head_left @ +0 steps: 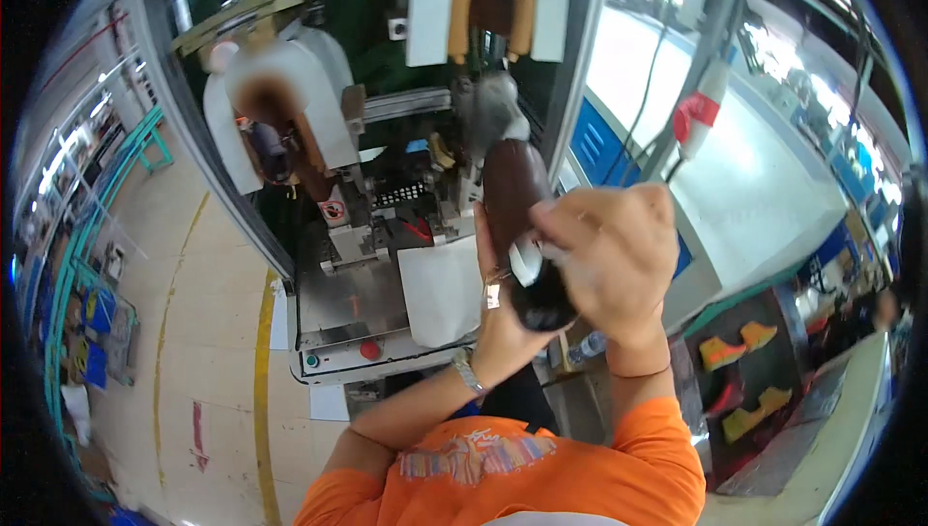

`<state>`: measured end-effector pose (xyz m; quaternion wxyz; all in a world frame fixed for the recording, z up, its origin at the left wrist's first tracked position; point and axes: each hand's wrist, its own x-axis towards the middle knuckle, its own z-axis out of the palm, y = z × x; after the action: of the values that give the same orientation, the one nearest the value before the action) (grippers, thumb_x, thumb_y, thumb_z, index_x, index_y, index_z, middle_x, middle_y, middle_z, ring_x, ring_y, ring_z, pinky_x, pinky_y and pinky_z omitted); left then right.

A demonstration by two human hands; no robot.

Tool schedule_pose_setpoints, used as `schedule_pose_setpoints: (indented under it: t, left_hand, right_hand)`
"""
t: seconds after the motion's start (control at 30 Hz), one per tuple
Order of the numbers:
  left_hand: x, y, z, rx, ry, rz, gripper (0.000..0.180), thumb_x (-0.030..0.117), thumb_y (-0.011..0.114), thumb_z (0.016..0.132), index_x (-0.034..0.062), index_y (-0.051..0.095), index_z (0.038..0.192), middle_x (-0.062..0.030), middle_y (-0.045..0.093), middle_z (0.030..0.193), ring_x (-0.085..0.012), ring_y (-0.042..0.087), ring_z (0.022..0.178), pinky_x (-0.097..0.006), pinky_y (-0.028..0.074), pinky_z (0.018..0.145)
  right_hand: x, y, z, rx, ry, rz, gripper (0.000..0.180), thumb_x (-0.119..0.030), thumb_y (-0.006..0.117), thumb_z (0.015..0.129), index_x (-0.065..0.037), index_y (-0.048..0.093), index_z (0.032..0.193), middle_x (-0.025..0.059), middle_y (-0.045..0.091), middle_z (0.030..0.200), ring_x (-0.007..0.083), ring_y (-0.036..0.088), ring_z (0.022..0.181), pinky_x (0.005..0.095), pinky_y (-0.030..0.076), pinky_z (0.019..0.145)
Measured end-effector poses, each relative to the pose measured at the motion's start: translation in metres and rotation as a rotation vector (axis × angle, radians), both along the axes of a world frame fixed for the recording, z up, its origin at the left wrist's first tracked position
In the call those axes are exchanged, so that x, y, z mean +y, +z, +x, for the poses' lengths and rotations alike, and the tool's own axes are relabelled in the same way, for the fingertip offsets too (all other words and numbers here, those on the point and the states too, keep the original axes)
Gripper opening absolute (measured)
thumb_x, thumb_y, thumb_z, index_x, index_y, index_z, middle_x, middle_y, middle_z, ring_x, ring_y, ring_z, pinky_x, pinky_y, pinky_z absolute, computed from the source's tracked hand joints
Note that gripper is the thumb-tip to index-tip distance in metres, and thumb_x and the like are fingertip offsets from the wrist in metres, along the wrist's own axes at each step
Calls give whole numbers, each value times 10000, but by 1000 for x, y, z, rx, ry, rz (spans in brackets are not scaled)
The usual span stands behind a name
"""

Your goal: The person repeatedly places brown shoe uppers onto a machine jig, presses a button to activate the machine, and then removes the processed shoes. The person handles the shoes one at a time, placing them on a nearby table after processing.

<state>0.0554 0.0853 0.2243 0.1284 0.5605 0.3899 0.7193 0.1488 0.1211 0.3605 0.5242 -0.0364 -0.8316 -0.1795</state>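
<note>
A dark brown leather shoe upper (515, 183) is held in front of my chest, its rounded toe pointing away toward the machine and its black rear end toward me. My left hand (500, 325), with a metal watch at the wrist, supports the shoe from below and the left side; most of its fingers are behind the shoe. My right hand (619, 255) is closed at the right side of the shoe's opening, its fingers bent and slightly blurred. Something small and white shows at the opening beside the fingers.
Ahead stands a shoe-forming machine (353, 308) with a red button (369, 349) on its front. White-and-tan padded moulds (488, 4) hang above it. A white sheet (440, 294) lies on its bed. To the right are a white-topped table (764, 178) and yellow-orange shoe pieces (739, 345) on a rack.
</note>
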Motion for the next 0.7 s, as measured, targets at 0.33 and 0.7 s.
schedule_pose_setpoints:
  t: [0.33,0.7]
  left_hand:
    - [-8,-71,29,-1033,-889,-434,446,238,521,841,58,399,1231,-72,441,1260,-238,406,1170,-414,295,996]
    - [-12,-193,76,-1055,-1104,-1639,355,310,486,880,116,411,1168,-102,398,1253,-269,391,1171,-553,365,915]
  right_hand:
    - [25,-102,152,-38,-44,-1173,504,-412,500,860,7,478,1140,62,587,949,157,525,874,304,415,805]
    - [-54,-241,213,582,183,-2027,475,1,585,738,11,434,1189,38,570,1018,102,522,922,249,416,827]
